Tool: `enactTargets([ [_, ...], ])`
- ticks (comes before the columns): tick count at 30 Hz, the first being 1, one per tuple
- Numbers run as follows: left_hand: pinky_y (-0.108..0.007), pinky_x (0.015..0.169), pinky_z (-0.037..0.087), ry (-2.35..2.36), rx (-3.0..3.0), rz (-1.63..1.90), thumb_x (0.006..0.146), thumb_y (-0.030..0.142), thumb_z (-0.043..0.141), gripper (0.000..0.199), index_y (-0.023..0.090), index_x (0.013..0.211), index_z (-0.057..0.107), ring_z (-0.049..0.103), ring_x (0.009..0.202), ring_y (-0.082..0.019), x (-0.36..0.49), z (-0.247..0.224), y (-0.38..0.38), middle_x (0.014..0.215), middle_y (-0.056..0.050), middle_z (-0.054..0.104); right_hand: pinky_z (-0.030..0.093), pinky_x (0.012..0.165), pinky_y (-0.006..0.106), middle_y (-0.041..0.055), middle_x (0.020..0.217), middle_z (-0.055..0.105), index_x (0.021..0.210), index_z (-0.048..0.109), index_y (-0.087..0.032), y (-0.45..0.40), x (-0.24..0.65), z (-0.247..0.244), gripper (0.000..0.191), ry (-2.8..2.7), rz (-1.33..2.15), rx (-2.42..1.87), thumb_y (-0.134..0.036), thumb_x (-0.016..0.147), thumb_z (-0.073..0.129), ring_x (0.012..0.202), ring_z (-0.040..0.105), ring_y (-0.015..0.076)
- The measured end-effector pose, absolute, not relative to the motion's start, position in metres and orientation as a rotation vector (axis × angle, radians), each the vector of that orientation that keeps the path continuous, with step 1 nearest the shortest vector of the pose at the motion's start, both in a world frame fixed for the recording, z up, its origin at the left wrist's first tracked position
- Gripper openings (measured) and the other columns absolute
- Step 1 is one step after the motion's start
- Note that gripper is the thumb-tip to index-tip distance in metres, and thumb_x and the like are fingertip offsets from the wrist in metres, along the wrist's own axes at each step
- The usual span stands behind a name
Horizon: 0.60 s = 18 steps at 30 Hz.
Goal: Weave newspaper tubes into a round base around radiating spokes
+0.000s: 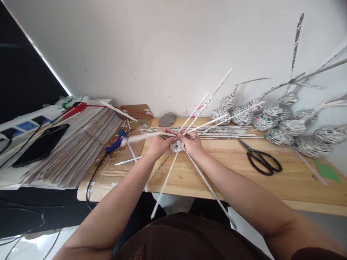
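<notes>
Between my two hands is a small round piece of weaving (178,146) made from rolled newspaper, with several long paper rolls fanning out from it. My left hand (162,143) grips a pale paper roll (143,137) at the weaving's left side; that roll's outer end is blurred. On the other side my right hand (192,143) pinches the weaving and the bases of its rolls. The two hands' fingertips almost meet and cover part of the weave. Two rolls hang over the table's front edge, and others point up toward the wall.
Loose paper rolls (230,132) lie in a bundle behind my hands. Black scissors (261,159) rest at right, before several woven gourd-like pieces (261,117). A blue glue gun (116,142), newspaper stack (81,144), phone (40,145) and power strip (25,125) are at left. A grey stone-like lump (167,119) sits by the wall.
</notes>
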<state>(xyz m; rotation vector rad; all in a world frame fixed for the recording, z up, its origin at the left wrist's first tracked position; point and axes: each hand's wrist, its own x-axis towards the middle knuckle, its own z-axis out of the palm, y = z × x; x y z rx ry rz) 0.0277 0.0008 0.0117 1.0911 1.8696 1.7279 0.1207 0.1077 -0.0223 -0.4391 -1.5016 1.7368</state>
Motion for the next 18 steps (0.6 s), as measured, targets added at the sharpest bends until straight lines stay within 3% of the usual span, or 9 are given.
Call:
enactTargets([
  [10, -0.024, 0.053, 0.041, 2.024, 1.024, 1.665, 0.054, 0.017, 0.077, 0.026, 0.017, 0.078, 0.067, 0.054, 0.056, -0.012, 0.0278, 0.0067, 0.0017, 0.062, 0.003, 0.059, 0.041, 0.053, 0.027, -0.0024, 0.057, 0.058, 0.069, 0.064, -0.02, 0.1094, 0.1204, -0.027, 0.028, -1.616, 1.619, -0.491, -0.047, 0.067, 0.071, 0.053, 0.051, 0.013],
  [18, -0.024, 0.054, 0.042, 1.932, 0.96, 1.715, 0.056, 0.021, 0.077, 0.026, 0.017, 0.078, 0.065, 0.055, 0.057, -0.012, 0.026, 0.0022, 0.0034, 0.063, 0.002, 0.061, 0.04, 0.052, 0.026, -0.0029, 0.055, 0.056, 0.07, 0.064, -0.02, 0.1108, 0.12, -0.0309, 0.027, -1.641, 1.596, -0.516, -0.046, 0.067, 0.07, 0.052, 0.049, 0.013],
])
